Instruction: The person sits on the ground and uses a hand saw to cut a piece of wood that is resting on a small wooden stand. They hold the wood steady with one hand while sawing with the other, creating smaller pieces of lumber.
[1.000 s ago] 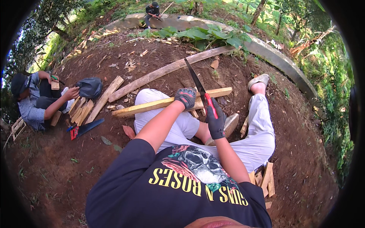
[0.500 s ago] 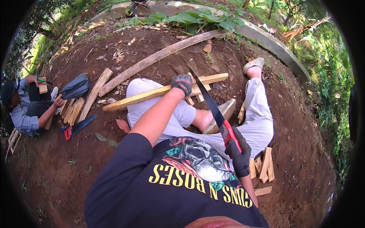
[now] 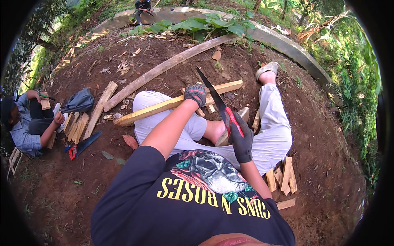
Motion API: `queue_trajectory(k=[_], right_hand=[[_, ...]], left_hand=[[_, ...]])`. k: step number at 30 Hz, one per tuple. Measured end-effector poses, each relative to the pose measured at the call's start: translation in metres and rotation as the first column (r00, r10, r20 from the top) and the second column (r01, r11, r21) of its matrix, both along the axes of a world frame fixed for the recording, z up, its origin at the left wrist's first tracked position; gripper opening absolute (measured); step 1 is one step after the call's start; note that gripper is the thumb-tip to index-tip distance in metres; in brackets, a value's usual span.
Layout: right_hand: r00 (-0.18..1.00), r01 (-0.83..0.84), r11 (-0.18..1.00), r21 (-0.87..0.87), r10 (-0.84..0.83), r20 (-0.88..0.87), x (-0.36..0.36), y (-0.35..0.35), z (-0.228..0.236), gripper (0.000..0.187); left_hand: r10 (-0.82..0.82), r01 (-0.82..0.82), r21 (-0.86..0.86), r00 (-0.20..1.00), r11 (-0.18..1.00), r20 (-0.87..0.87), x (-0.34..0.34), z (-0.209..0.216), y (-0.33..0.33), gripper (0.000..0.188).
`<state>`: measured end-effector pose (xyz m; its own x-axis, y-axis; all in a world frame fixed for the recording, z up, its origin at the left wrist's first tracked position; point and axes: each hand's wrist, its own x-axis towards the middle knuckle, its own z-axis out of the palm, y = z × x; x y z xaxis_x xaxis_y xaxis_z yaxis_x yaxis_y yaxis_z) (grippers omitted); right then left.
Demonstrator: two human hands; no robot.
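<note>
**A:** Plank (image 3: 164,107) lies across the person's lap, long axis running low-left to upper-right toward the far foot. Left hand (image 3: 195,94), gloved, is clamped down on it near the right end.

**B:** And the saw (image 3: 217,102)? Right hand (image 3: 241,139) grips its red handle, blade tip pointing up-left, just past the plank. Half a second ago that hand was pulled further back toward the chest; it's moved forward since.

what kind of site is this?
Likely an outdoor woodworking spot on bare dirt ground, edged by a concrete curb and greenery; the right hand grips a handsaw over a plank.
</note>
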<state>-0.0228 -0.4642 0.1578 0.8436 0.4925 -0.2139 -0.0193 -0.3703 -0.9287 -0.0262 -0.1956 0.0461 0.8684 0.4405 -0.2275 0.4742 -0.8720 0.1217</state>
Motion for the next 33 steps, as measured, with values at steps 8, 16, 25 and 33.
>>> queue_trajectory(k=[8,16,25,33], right_hand=[[0.942,-0.039,0.994,0.102,0.003,0.334,0.041,0.078,-0.079,0.043],[0.996,0.007,0.998,0.061,-0.002,-0.087,0.03,0.05,-0.072,0.046],[0.996,-0.024,0.992,-0.125,0.013,-0.093,-0.032,-0.121,0.061,0.049],[0.995,-0.076,0.993,-0.088,0.081,0.054,0.007,-0.011,0.013,0.042]], left_hand=[[-0.008,0.007,-0.043,1.0,0.999,-0.013,0.0,-0.003,0.002,0.029],[0.034,-0.041,-0.111,0.997,0.993,-0.064,0.003,0.006,0.005,0.037],[0.049,-0.068,-0.172,0.992,0.983,-0.112,0.003,0.009,0.009,0.039],[-0.021,0.018,-0.074,0.999,0.997,-0.037,-0.002,-0.007,0.008,0.031]])
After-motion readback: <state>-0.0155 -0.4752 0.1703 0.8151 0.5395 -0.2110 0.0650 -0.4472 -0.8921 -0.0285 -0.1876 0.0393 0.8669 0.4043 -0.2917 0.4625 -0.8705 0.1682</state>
